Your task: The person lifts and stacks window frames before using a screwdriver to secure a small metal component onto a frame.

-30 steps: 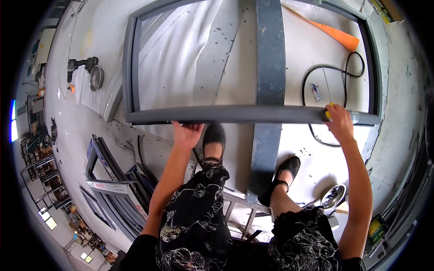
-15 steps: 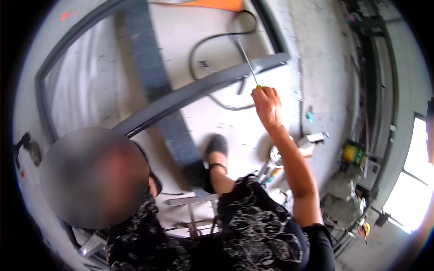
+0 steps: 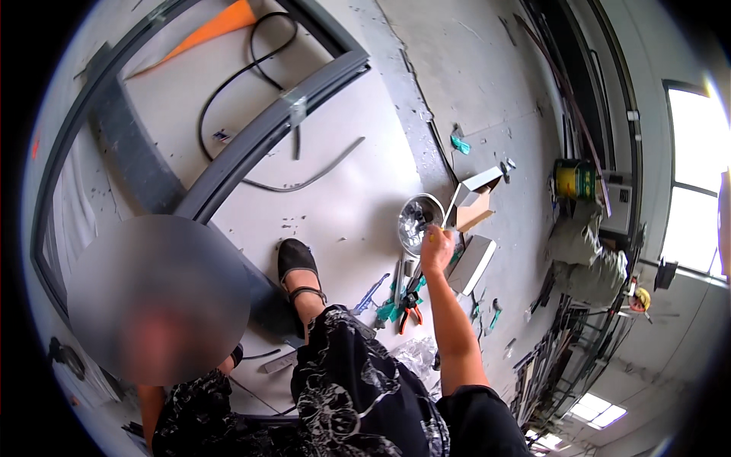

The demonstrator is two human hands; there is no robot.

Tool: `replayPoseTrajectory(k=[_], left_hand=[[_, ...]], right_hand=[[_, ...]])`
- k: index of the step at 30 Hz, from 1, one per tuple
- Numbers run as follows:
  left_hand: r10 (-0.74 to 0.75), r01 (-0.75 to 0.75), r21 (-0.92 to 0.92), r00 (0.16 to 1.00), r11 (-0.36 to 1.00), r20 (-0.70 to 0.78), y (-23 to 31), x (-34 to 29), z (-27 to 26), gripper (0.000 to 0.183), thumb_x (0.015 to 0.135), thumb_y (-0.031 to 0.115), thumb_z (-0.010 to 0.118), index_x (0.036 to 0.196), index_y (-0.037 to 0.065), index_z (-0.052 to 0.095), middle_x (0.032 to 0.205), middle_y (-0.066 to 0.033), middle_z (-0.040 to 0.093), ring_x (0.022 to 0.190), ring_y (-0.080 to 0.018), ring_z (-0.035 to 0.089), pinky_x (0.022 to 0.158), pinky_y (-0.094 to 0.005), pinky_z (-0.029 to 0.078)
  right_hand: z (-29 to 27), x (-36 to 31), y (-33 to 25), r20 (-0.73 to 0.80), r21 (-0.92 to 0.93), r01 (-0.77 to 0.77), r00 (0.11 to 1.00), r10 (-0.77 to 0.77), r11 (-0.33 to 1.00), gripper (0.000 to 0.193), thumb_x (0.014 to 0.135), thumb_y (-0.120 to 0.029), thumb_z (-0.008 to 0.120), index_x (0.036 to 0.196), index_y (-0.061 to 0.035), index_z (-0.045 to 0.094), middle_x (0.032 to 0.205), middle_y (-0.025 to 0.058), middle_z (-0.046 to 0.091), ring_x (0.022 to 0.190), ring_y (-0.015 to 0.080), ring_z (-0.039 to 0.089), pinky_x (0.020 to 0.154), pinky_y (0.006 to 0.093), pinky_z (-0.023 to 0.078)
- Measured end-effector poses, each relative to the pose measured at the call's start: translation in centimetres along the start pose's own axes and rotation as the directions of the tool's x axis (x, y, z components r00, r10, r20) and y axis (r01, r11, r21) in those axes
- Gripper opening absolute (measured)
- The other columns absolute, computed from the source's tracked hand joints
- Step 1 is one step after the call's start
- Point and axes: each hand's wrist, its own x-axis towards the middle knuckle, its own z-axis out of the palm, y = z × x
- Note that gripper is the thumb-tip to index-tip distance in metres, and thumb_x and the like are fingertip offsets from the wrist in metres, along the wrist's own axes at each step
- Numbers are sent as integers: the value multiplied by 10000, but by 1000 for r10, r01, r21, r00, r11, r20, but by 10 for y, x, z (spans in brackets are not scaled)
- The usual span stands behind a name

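Observation:
My right hand (image 3: pixel 438 247) is closed around a screwdriver with a yellow handle (image 3: pixel 432 234); part of its thin shaft shows above the fist. It is at the right rim of a round white tub (image 3: pixel 401 221) holding small shiny pieces. Of my left arm only the forearm (image 3: pixel 148 407) shows at the lower left; it runs up into a blurred patch that hides the hand. A large grey window-like frame (image 3: pixel 251 141) spans the upper left, with clear tape (image 3: pixel 295 108) wrapped round one bar near its corner.
Beside the tub lie an open box (image 3: pixel 476 183), a white box (image 3: pixel 472 264) and pliers with orange-and-black handles (image 3: pixel 411 314). A black hose (image 3: pixel 204 114) and a grey strip (image 3: pixel 327 166) lie on the floor by the frame. My foot (image 3: pixel 295 259) stands near the frame.
My right hand has come away from the taped frame bar, down to the tub, still holding the screwdriver. The whole view has swung to the right, so the frame appears further left.

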Motion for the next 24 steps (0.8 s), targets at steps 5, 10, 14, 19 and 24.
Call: replayPoseTrajectory(k=[5, 10, 14, 19, 24], left_hand=[[95, -78, 486, 995, 871, -10, 57, -48, 58, 349, 979, 385, 513, 1126, 72, 551, 979, -65, 634, 917, -180, 614, 808, -314, 495], [192, -143, 725, 981, 674, 15, 85, -72, 116, 341, 985, 382, 500, 1099, 66, 556, 956, -69, 634, 892, -162, 621, 792, -287, 495], [132, -145, 774, 988, 616, 80, 62, -56, 151, 310, 993, 346, 492, 1088, 59, 563, 931, -73, 648, 874, -163, 636, 790, -282, 498], [-85, -61, 890, 990, 452, 112, 13, -25, 176, 252, 993, 274, 511, 1065, 46, 591, 956, -88, 681, 885, -159, 658, 781, -269, 510], [86, -368, 857, 928, 361, 363, -45, 33, 200, 188, 971, 173, 546, 1034, 2, 591, 914, -72, 664, 870, -124, 635, 783, -262, 507]], right_hand=[[31, -14, -4, 201, 210, -27, 979, -16, 977, 311, 768, -356, 739, 950, -106, 710, 927, 151, 615, 907, 340, 598, 789, 435, 489], [40, -41, -42, 144, 153, 345, 919, -366, 926, 114, 688, -102, 671, 769, -82, 594, 799, 134, 531, 755, 343, 559, 660, 470, 461], [44, -67, -123, 189, 338, 496, 797, -574, 800, 83, 716, -102, 624, 789, -96, 584, 811, 111, 524, 803, 318, 557, 679, 435, 450], [46, -72, -189, 138, 461, 597, 683, -717, 657, 111, 742, -143, 633, 849, -126, 610, 868, 81, 544, 866, 277, 549, 750, 387, 440], [29, -82, -208, 90, 616, 540, 676, -732, 574, 166, 743, -144, 693, 900, -125, 642, 859, 89, 555, 846, 291, 555, 724, 405, 453]])
